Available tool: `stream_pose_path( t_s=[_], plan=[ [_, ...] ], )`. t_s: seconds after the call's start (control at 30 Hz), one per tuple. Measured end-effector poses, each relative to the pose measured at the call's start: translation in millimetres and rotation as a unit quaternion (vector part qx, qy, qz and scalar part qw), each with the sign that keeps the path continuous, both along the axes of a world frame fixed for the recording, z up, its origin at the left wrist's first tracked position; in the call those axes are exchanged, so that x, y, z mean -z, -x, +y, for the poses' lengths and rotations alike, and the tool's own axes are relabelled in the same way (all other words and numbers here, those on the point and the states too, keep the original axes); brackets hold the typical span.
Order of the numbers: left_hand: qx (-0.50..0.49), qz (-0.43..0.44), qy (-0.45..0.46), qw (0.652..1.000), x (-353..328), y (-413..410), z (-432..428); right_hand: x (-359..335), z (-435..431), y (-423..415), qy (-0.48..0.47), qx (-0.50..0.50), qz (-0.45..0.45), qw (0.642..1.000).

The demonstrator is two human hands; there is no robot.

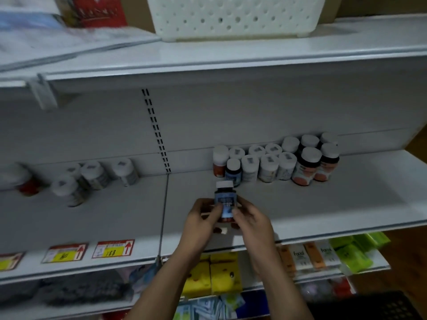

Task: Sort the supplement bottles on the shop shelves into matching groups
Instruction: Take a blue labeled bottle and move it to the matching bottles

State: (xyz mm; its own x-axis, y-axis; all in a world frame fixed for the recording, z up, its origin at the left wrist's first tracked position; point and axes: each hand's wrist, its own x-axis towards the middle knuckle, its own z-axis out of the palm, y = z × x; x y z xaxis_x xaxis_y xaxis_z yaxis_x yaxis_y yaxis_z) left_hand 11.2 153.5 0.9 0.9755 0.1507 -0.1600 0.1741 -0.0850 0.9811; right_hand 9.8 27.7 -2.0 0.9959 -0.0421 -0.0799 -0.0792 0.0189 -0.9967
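Sorting: our left hand and right hand grip a blue-labelled bottle, likely bound for its twin at twelve o'clock.

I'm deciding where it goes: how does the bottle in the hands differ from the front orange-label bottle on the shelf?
The held bottle has a blue label; the orange-label bottle has an orange one. The held bottle is gripped by the left hand and right hand above the shelf; the orange-label bottle stands on it. The orange-label bottle looks wider. Both have white caps.
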Motion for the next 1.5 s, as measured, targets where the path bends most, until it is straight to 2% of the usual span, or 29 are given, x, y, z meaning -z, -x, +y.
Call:
stream_pose_path(
  t_s=[0.17,0.3,0.47,0.6,1.0,1.37,1.5],
  plan=[
    [-0.028,-0.094,0.053,0.994,-47.0,64.5,28.9,-48.6,31.1,61.4,-0.018,-0.021,-0.031,0.999],
    [-0.037,-0.13,0.106,0.985,-65.1,131.8,55.6,-73.1,59.0,122.3,-0.016,-0.039,-0.059,0.997],
    [-0.082,-0.146,0.189,0.968,-49.0,206.5,88.7,-79.5,93.2,188.5,-0.014,-0.106,-0.05,0.993],
    [-0.071,-0.136,0.261,0.953,-29.8,245.0,108.7,-66.4,113.3,228.0,-0.003,-0.109,-0.032,0.993],
    [-0.098,-0.176,0.239,0.95,-35.3,291.0,108.9,-62.6,118.1,272.3,-0.019,-0.128,-0.051,0.99],
    [-0.04,-0.193,0.272,0.942,-52.4,280.3,39.5,-73.0,54.1,266.9,-0.044,-0.073,-0.109,0.99],
    [-0.07,-0.217,0.199,0.953,-58.1,279.2,11.4,-71.9,28.0,257.4,-0.113,-0.083,-0.065,0.988]
  ],
)
